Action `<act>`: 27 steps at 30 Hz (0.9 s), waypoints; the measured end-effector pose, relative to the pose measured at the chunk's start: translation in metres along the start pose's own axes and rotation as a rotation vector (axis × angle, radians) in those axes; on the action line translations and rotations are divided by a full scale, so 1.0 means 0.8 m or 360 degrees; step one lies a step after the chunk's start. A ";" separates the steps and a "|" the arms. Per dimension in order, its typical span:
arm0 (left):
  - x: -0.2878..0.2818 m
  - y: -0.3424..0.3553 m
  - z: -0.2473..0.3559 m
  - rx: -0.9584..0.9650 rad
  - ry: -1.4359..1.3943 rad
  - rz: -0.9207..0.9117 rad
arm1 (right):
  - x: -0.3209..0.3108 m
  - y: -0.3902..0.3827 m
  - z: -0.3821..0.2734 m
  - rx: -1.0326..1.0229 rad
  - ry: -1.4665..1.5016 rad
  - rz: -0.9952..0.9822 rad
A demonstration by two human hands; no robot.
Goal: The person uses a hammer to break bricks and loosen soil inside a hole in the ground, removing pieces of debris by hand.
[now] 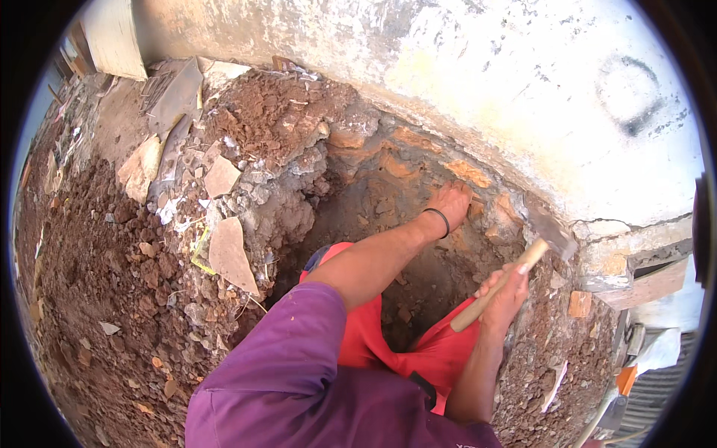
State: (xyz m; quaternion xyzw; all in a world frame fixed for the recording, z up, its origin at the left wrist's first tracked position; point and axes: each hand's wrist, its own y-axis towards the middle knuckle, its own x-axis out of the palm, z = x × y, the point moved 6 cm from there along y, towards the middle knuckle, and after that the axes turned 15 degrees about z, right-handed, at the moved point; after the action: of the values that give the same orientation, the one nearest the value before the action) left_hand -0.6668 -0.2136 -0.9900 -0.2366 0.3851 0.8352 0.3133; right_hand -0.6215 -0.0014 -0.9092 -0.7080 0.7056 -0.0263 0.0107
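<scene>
My right hand (506, 296) is wrapped round the wooden handle of a hammer (499, 293). The metal hammer head (551, 235) is raised beside the wall's base, tilted up and to the right. My left hand (450, 203), with a dark band on its wrist, reaches down against the rough broken masonry (467, 173) under the wall. Its fingers are curled, and a short brownish end shows at their right side; most of what they hold is hidden. Below both hands lies a dug pit (418, 287), between my red-clad legs.
A whitewashed wall (515, 82) runs along the far side. Loose soil (97, 291) and rubble cover the left, with flat broken slabs (230, 254) at the pit's edge. A brick piece (579, 304) lies right, near a concrete ledge (603, 275).
</scene>
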 end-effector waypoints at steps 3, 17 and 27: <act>-0.008 0.007 0.013 0.0102 0.0018 -0.0029 | -0.017 0.000 -0.043 -0.0366 0.0516 0.0255; 0.008 -0.023 0.007 0.0011 0.0120 -0.0556 | -0.015 -0.009 -0.051 -0.0142 0.0144 0.0208; -0.030 -0.023 0.037 0.0084 0.0009 -0.0320 | -0.025 -0.041 -0.087 -0.0648 0.0341 0.0040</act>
State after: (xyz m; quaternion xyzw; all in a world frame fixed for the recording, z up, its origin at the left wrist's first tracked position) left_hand -0.6420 -0.1893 -0.9664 -0.2680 0.3822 0.7884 0.4006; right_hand -0.5925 0.0203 -0.8382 -0.6798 0.7023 0.0416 -0.2070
